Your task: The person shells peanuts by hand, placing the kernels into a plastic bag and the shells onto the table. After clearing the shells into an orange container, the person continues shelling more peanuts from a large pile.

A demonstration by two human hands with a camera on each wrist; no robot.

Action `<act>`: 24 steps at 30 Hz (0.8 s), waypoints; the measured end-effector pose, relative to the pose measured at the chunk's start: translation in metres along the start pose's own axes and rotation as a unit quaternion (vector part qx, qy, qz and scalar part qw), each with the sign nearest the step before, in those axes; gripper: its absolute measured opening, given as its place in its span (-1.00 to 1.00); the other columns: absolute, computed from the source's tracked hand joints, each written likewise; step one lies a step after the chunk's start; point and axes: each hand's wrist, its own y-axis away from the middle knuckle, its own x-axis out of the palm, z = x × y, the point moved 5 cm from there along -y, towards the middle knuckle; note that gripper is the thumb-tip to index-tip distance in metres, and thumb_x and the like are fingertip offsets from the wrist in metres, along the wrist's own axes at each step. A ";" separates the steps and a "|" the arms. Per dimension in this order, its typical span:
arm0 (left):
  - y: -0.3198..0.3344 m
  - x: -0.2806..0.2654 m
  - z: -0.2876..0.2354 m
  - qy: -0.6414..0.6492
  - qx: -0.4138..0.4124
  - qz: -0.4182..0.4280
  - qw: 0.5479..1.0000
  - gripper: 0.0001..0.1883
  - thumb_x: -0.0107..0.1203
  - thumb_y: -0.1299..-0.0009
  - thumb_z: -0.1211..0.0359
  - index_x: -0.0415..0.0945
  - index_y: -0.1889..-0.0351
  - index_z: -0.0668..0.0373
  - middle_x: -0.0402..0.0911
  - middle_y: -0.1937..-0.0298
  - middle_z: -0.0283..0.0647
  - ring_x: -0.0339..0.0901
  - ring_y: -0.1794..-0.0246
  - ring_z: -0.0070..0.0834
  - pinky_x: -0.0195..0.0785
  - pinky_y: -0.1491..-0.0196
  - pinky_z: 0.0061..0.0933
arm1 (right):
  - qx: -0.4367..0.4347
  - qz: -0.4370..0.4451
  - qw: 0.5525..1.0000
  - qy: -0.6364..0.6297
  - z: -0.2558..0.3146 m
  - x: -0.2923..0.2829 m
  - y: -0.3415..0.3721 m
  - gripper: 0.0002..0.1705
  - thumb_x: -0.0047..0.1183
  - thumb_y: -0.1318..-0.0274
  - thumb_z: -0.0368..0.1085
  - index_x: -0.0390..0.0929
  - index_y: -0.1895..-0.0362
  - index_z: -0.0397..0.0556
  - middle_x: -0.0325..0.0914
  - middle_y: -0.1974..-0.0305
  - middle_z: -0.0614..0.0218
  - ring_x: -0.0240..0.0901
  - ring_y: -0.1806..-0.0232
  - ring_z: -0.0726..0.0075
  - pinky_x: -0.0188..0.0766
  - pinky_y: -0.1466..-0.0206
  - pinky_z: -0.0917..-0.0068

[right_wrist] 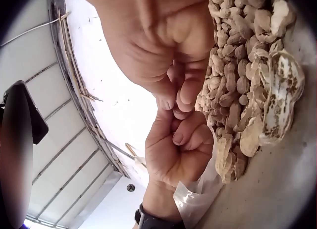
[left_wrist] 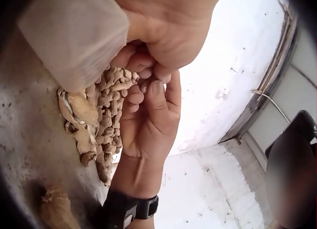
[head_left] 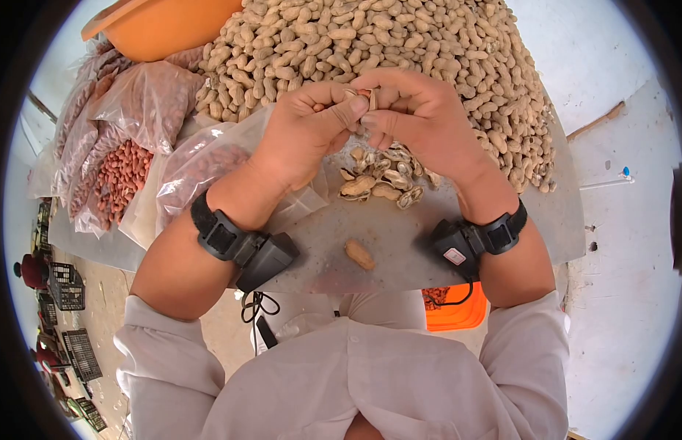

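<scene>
Over the table (head_left: pixel 315 257), in the head view, I found the left hand (head_left: pixel 312 125) and the right hand (head_left: pixel 422 117) meeting, their thumbs and fingers pinching a cracked peanut (head_left: pixel 372 99) with red kernel showing. Split shells (head_left: pixel 396 178) lay heaped just below the hands; one loose peanut (head_left: pixel 359 254) sat apart, nearer the edge. Red kernels (head_left: pixel 121 180) showed in the plastic bags (head_left: pixel 147 95) at left, and what looked like more in an orange tub (head_left: pixel 466 315) underneath. I judged a fair share shelled, yet the large pile (head_left: pixel 385 44) of whole peanuts beyond suggested much remained.

From the left wrist view, I noted fingertips pressed together, the cracked peanut largely hidden between them.

From the right wrist view, I noted the same pinch; whether its kernels were fully freed, I could not tell.
</scene>
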 end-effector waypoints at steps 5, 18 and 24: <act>0.001 0.004 -0.004 0.006 0.012 -0.010 1.000 -0.86 0.03 -0.37 0.36 0.48 0.40 0.21 0.40 0.51 -0.39 0.16 0.62 -0.74 -0.03 0.60 -0.74 | -0.006 -0.002 0.998 -0.055 -0.005 0.000 -0.002 -0.70 -0.01 -0.04 -0.48 0.50 0.08 -0.11 0.48 0.51 0.39 0.48 0.50 0.57 0.45 0.44 0.64; 0.003 0.003 -0.007 -0.099 0.020 -0.041 0.994 -0.86 0.02 -0.37 0.39 0.50 0.38 0.25 0.50 0.51 -0.33 0.17 0.67 -0.76 0.00 0.61 -0.73 | -0.004 0.008 0.992 -0.126 -0.017 -0.001 -0.005 -0.67 -0.06 -0.07 -0.54 0.42 0.03 -0.16 0.47 0.33 0.34 0.53 0.31 0.48 0.54 0.24 0.56; 0.004 0.005 -0.007 -0.036 -0.008 -0.028 0.999 -0.86 -0.01 -0.38 0.39 0.50 0.29 0.27 0.50 0.47 -0.33 0.18 0.65 -0.77 -0.02 0.61 -0.75 | 0.005 0.011 0.986 -0.164 -0.021 -0.001 -0.006 -0.67 -0.03 -0.07 -0.52 0.42 0.01 -0.16 0.49 0.28 0.30 0.52 0.30 0.47 0.55 0.23 0.55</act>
